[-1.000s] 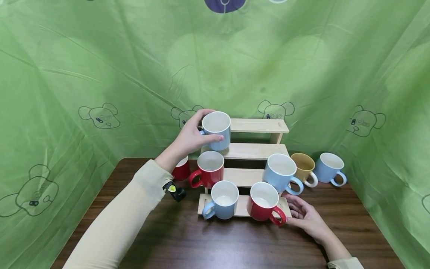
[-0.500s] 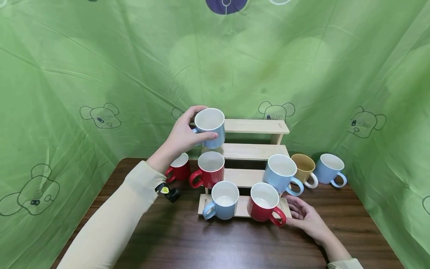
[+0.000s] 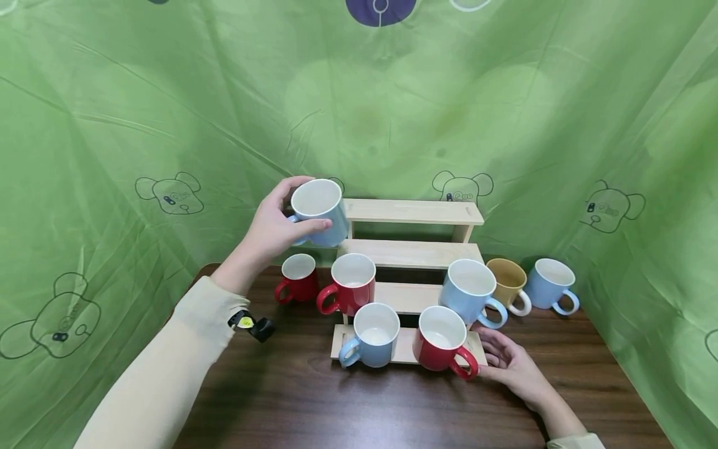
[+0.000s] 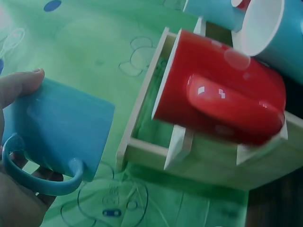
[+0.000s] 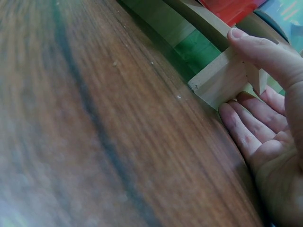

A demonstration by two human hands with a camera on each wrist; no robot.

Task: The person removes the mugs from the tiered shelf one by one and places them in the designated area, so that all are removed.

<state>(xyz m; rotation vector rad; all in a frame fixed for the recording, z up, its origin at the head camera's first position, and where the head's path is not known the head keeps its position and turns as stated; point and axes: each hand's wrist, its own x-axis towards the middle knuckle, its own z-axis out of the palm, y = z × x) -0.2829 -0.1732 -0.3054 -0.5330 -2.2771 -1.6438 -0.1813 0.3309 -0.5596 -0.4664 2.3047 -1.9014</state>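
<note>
My left hand (image 3: 275, 224) grips a light blue mug (image 3: 325, 215) by its body, upright and raised left of the rack's upper steps. In the left wrist view the handle of this mug (image 4: 71, 127) points toward the palm, with the thumb near the rim. A stepped wooden rack (image 3: 415, 252) stands on the table. At its lower right end my right hand (image 3: 516, 368) holds the bottom step, thumb over the front edge and fingers against the side panel (image 5: 225, 78). On the bottom step are a blue mug (image 3: 374, 337) and a red mug (image 3: 434, 349).
A red mug (image 3: 353, 287) and a larger-looking blue mug (image 3: 465, 290) stand on the second step. Another red mug (image 3: 300, 284) is on the table left of the rack. To its right stand a yellow mug (image 3: 505, 284) and a blue mug (image 3: 546, 287). Green cloth (image 3: 235, 93) surrounds the table.
My left hand has carried the light blue mug leftward, away from above the rack's upper steps, uncovering the red mug on the table. My right hand has stayed at the rack's lower corner.
</note>
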